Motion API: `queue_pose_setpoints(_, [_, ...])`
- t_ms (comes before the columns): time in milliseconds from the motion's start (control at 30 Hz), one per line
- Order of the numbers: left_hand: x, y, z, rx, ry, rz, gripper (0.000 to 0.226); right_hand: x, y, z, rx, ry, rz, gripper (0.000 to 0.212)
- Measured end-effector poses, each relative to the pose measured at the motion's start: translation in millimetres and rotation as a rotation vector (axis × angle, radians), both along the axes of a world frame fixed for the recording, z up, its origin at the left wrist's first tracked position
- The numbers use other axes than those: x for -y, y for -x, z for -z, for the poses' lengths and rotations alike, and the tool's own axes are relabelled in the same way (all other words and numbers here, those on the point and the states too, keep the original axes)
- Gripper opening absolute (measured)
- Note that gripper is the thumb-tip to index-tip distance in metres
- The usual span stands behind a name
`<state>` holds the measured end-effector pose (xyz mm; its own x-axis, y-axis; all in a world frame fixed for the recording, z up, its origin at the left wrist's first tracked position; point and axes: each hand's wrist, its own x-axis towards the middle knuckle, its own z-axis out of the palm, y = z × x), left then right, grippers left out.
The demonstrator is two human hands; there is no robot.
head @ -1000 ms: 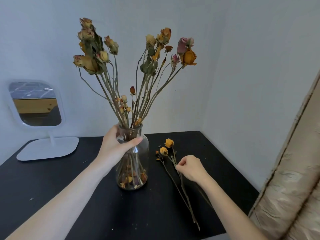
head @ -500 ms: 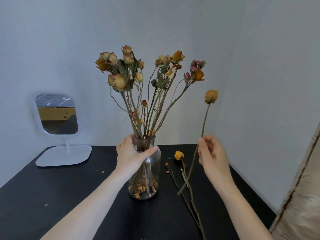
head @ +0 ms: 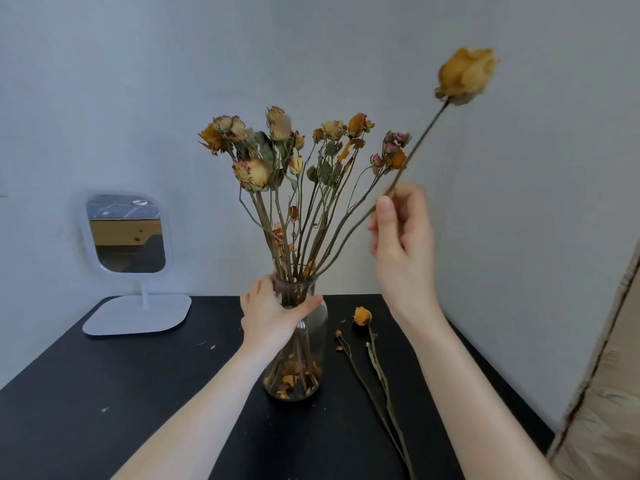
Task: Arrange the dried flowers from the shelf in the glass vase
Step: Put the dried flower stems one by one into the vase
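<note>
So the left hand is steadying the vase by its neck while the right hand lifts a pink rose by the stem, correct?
Not quite: the rose in the right hand is yellow, not pink, as the head view shows. The rest holds: the left hand grips the neck of the vase, and the right hand holds the stem.

White stand mirror [head: 126, 233] on black table [head: 104, 393].

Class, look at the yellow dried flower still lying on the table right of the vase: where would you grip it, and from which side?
Probably mid-stem on the yellow flower, pinched from above: its thin stem lies flat on the table, and its brittle head looks crushable.
</note>
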<state>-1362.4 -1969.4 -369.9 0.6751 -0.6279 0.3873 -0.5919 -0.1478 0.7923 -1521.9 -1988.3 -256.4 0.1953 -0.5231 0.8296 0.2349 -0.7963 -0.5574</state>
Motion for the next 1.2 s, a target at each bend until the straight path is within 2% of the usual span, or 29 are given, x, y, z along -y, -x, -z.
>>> queue_pose_setpoints(267, [0.2, 1.3, 1.9, 0.040, 0.024, -0.008, 0.081, 13.1, -31.2, 9.0, -0.148, -0.007, 0.023, 0.007])
queue_pose_setpoints(533, [0.6, 0.5, 2.1, 0.054, 0.033, 0.007, 0.076, 21.1, -47.1, 26.1, -0.374, 0.002, 0.161, 0.004])
queue_pose_setpoints(700, [0.8, 0.4, 1.8, 0.050, 0.026, 0.009, 0.074, 25.0, -54.7, 30.9, -0.424, 0.001, 0.278, 0.014])
queue_pose_setpoints(900, [0.6, 0.6, 2.4, 0.053, 0.045, 0.018, 0.071, 29.4, -57.2, 46.3, -0.574, -0.067, 0.274, 0.020])
queue_pose_setpoints(967, [1.2, 0.2, 2.9, 0.049, 0.035, 0.023, 0.072, 29.1, -57.1, 45.8, -0.555, -0.089, 0.270, 0.022])
queue_pose_setpoints(1067, [1.6, 0.5, 2.8, 0.043, 0.030, 0.012, 0.074, 28.4, -57.2, 36.9, -0.426, -0.113, 0.268, 0.025])
queue_pose_setpoints(1200, [1.3, 1.4, 2.9, 0.048, 0.032, 0.003, 0.074, 30.1, -59.3, 28.9, -0.374, -0.117, 0.284, 0.016])
